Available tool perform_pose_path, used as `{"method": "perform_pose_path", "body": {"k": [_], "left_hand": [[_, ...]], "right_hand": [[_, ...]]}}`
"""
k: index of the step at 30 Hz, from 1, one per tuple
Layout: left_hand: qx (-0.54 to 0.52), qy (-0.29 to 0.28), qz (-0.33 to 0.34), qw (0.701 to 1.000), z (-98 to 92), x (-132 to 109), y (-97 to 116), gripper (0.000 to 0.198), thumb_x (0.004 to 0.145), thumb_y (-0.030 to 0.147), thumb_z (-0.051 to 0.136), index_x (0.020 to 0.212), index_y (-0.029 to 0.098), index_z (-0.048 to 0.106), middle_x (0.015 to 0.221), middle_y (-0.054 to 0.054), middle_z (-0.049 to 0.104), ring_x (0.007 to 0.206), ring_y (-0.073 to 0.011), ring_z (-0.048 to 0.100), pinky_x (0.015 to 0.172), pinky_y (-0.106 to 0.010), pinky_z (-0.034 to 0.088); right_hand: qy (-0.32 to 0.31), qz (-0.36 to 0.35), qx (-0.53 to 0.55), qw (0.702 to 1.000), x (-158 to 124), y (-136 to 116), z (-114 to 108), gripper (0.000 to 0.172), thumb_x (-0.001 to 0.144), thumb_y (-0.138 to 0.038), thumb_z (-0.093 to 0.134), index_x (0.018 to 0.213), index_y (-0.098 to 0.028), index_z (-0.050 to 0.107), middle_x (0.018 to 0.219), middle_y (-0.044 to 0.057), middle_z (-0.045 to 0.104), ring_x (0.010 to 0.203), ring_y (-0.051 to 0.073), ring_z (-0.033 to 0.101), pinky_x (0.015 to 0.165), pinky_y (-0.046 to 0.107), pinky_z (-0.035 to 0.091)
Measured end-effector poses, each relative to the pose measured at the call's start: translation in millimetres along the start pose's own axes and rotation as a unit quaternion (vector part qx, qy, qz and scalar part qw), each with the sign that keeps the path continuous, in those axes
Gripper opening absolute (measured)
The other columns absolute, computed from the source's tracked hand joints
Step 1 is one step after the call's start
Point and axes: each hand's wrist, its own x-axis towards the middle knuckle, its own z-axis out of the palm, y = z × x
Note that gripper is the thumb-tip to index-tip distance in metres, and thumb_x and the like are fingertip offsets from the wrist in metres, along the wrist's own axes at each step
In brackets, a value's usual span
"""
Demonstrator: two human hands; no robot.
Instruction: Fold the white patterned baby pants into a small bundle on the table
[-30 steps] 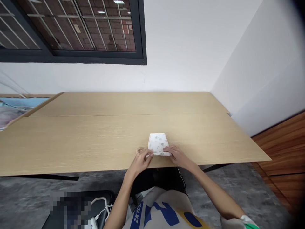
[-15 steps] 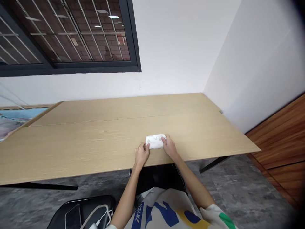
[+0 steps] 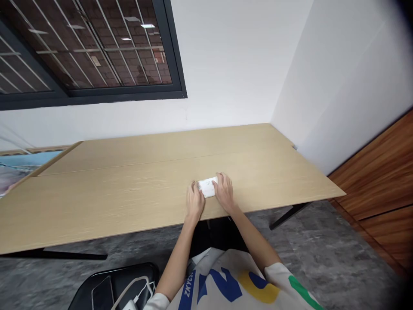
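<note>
A small white folded bundle with faint printed figures (image 3: 207, 187) lies on the light wooden table (image 3: 129, 193), close to the front edge. It looks soft, but its exact kind cannot be made out. My left hand (image 3: 195, 201) holds its left end, with the thumb along the side. At the other end, my right hand (image 3: 224, 192) grips it, thumb on top and fingers curled over the far corner. Both ends of the bundle are partly hidden under my fingers.
A black chair (image 3: 125, 275) at the lower left carries a phone (image 3: 102, 293) and a white cable (image 3: 137, 280). Behind the table are a white wall (image 3: 226, 64) and a barred window (image 3: 112, 47). A wooden cabinet (image 3: 380, 181) stands right.
My hands have come closer together over the bundle, and less of it shows between them. My right hand has shifted its grip, with its fingers now further over the end. The view has tilted slightly.
</note>
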Motion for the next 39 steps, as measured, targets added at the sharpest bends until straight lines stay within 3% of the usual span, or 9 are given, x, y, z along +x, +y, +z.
{"method": "perform_pose_path", "body": {"k": [4,8,17,22,26,29,33,36,39], "left_hand": [[0.004,-0.102,0.091,0.991,16.2,6.9,8.1,0.060,0.100,0.026,0.037,0.157,0.007,0.035,0.165,-0.022,0.036,0.158,-0.0317,0.025,0.127,-0.054,0.028],[0.079,-0.178,0.080,0.978,23.1,6.3,9.4,0.067,0.097,0.026,0.042,0.162,0.011,0.033,0.169,-0.018,0.029,0.159,-0.0334,0.020,0.130,-0.055,0.019],[0.107,-0.122,0.024,0.986,21.5,-5.9,7.6,0.067,0.102,0.034,0.034,0.163,0.008,0.026,0.168,-0.021,0.028,0.158,-0.0329,0.024,0.129,-0.056,0.022],[0.116,-0.101,0.010,0.988,9.3,-5.2,-2.6,0.065,0.102,0.030,0.036,0.160,0.002,0.030,0.167,-0.026,0.028,0.159,-0.0362,0.019,0.129,-0.056,0.023],[0.089,-0.147,0.124,0.977,-2.9,-2.8,-6.3,0.057,0.102,0.031,0.041,0.156,0.011,0.040,0.164,-0.021,0.039,0.155,-0.0320,0.034,0.125,-0.054,0.032],[0.079,-0.184,0.128,0.971,-6.0,-0.4,-8.8,0.071,0.094,0.045,0.059,0.154,0.010,0.041,0.162,-0.025,0.040,0.152,-0.0349,0.039,0.123,-0.054,0.034],[0.066,-0.199,0.124,0.970,-6.2,8.2,-14.4,0.078,0.084,0.043,0.071,0.150,0.012,0.044,0.159,-0.025,0.044,0.149,-0.0359,0.043,0.124,-0.056,0.032],[0.049,-0.194,0.127,0.972,-11.0,20.8,-17.6,0.065,0.081,0.024,0.066,0.144,0.019,0.052,0.147,-0.019,0.059,0.137,-0.0334,0.056,0.121,-0.054,0.037],[0.017,-0.179,0.116,0.977,-19.5,42.9,-18.8,0.048,0.082,0.016,0.059,0.129,0.023,0.063,0.132,-0.013,0.069,0.123,-0.0302,0.063,0.116,-0.051,0.042]], "right_hand": [[-0.082,-0.181,0.029,0.980,2.4,-2.7,0.9,0.053,0.110,-0.035,0.030,0.159,-0.017,0.040,0.158,0.015,0.048,0.150,0.027,0.040,0.124,0.049,0.033],[-0.130,-0.213,-0.010,0.968,1.9,6.3,11.6,0.055,0.111,-0.036,0.029,0.160,-0.014,0.039,0.162,0.013,0.045,0.152,0.026,0.037,0.127,0.049,0.030],[-0.152,-0.174,-0.069,0.970,-5.1,40.5,8.1,0.058,0.111,-0.043,0.027,0.163,-0.017,0.034,0.167,0.014,0.035,0.155,0.027,0.032,0.125,0.054,0.030],[-0.103,-0.157,-0.080,0.979,-5.3,43.6,-6.6,0.058,0.109,-0.036,0.033,0.163,-0.015,0.033,0.167,0.019,0.033,0.157,0.032,0.026,0.125,0.059,0.030],[-0.150,-0.249,-0.037,0.956,-3.6,37.6,-26.5,0.057,0.106,-0.037,0.046,0.160,-0.022,0.039,0.164,0.015,0.041,0.155,0.032,0.032,0.124,0.059,0.031],[-0.210,-0.270,-0.011,0.939,1.6,41.8,-37.7,0.070,0.098,-0.045,0.061,0.160,-0.021,0.039,0.161,0.017,0.044,0.151,0.033,0.039,0.123,0.057,0.033],[-0.251,-0.266,0.017,0.931,15.5,55.8,-38.6,0.080,0.089,-0.027,0.066,0.162,-0.020,0.035,0.162,0.016,0.043,0.150,0.031,0.040,0.123,0.054,0.031],[-0.243,-0.261,0.043,0.933,27.7,62.7,-31.1,0.071,0.087,-0.015,0.060,0.156,-0.022,0.044,0.152,0.015,0.056,0.141,0.029,0.049,0.117,0.051,0.038],[-0.228,-0.229,0.081,0.943,44.9,65.7,-19.9,0.050,0.091,-0.015,0.058,0.140,-0.022,0.057,0.136,0.012,0.067,0.128,0.027,0.059,0.109,0.048,0.045]]}}
